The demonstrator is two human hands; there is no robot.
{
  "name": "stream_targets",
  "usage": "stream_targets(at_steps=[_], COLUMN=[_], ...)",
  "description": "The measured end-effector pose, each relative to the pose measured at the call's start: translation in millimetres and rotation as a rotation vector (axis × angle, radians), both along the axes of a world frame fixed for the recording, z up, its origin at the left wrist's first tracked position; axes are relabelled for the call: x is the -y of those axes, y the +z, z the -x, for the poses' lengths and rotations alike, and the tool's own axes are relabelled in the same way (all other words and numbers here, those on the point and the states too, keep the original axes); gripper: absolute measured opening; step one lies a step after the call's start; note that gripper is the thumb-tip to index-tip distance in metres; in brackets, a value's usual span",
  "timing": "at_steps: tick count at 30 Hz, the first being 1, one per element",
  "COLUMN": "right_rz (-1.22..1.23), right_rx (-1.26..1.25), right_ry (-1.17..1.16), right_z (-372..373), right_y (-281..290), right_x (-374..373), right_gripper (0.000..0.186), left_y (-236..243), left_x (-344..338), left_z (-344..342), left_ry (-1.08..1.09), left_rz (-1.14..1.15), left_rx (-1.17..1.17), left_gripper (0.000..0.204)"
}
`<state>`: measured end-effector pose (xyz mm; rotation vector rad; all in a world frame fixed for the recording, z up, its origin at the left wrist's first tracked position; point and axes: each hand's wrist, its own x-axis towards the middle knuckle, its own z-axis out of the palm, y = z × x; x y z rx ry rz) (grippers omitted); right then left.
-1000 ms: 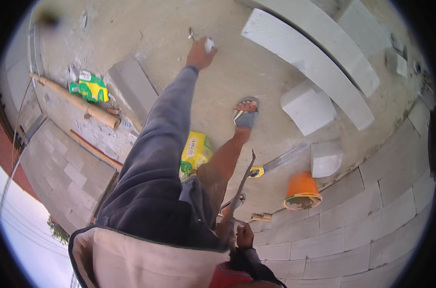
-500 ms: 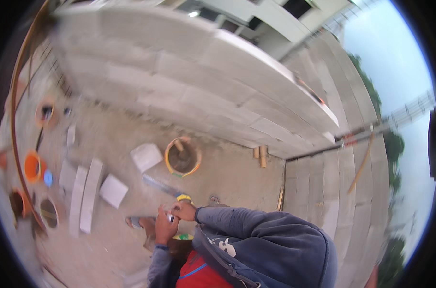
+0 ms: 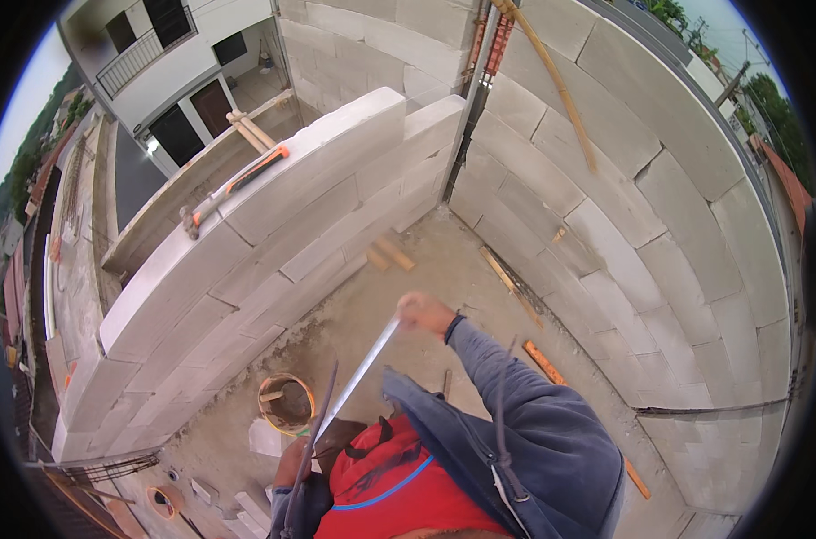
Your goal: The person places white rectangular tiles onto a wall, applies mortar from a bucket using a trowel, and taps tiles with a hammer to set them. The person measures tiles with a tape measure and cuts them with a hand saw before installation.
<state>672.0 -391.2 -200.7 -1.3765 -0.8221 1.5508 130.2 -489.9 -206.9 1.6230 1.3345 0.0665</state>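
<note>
A: Where is the strip located?
B: The pale metal strip (image 3: 358,373) is stretched obliquely between the two hands, above the floor (image 3: 354,328) and in front of the red shirt (image 3: 381,463).
A: How is each end held?
B: The upper end is pinched between the fingers of the right hand (image 3: 426,314), which is slightly blurred. The lower end is met by the left hand (image 3: 291,461); its grip is partly hidden and cannot be told.
A: What is seen beyond?
B: Near the left hand, a round bucket (image 3: 261,404) is set on the floor. Farther out, a hammer (image 3: 257,169) is laid along the top of a block wall (image 3: 304,225).
</note>
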Motion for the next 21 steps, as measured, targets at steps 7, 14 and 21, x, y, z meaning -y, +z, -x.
stream_targets(at_steps=[7, 14, 21], right_rz=[-0.203, -0.233, -0.121], right_rx=[0.080, -0.018, 0.180], right_ry=[-0.658, -0.588, -0.546], right_z=[-118.1, -137.2, -242.6], right_y=[88.2, 116.3, 120.2], right_x=[-105.0, -235.8, -297.5], right_gripper=[0.045, 0.043, 0.038], left_y=[36.2, 65.8, 122.7], left_x=[-131.3, -271.0, -398.9], left_z=[-17.8, -116.9, -228.7], left_ry=[0.024, 0.105, -0.020], left_rz=[-0.088, -0.148, -0.110], left_rx=[-0.190, -0.141, -0.108], left_gripper=[0.035, 0.032, 0.034])
